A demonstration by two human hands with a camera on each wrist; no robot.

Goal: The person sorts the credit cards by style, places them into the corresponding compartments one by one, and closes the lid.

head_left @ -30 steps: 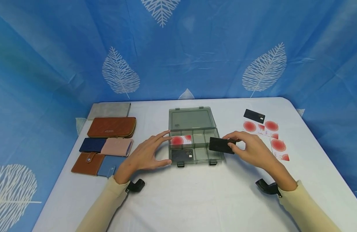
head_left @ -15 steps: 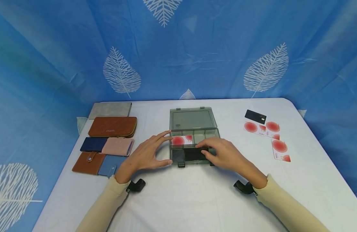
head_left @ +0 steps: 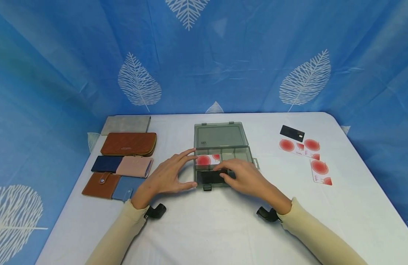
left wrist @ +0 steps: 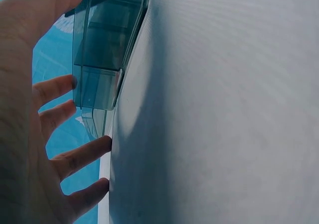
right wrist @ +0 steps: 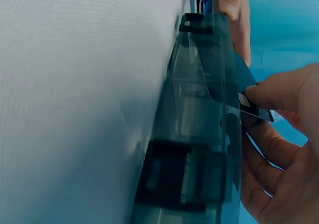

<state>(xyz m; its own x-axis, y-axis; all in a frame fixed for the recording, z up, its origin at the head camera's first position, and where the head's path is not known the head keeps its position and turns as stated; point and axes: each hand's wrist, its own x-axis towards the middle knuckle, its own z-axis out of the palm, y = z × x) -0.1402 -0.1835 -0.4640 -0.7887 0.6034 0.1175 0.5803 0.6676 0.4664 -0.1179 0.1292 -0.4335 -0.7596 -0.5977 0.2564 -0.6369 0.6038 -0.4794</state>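
A grey-green see-through compartment box (head_left: 228, 158) lies in the middle of the table, its lid (head_left: 220, 135) folded back flat. The right hand (head_left: 247, 176) pinches a black card (head_left: 208, 177) between thumb and fingers over the front-left compartment. In the right wrist view this card (right wrist: 246, 82) tilts down past the box rim, and another dark card shows through the wall. A white card with red circles (head_left: 204, 160) lies in the back-left compartment. The left hand (head_left: 169, 175) rests at the box's left side, fingers spread, thumb near the front corner, holding nothing.
On the right lie a black card (head_left: 292, 133) and several red-and-white cards (head_left: 319, 167). At left are a grey wallet (head_left: 126, 125), a brown zip wallet (head_left: 128, 144) and several smaller wallets (head_left: 132, 166). A leaf-patterned blue cloth (head_left: 217, 55) hangs behind the table.
The right hand has brought the black card leftward from the box's right side to over the front-left compartment, above the dark card there. The left hand has stayed in place.
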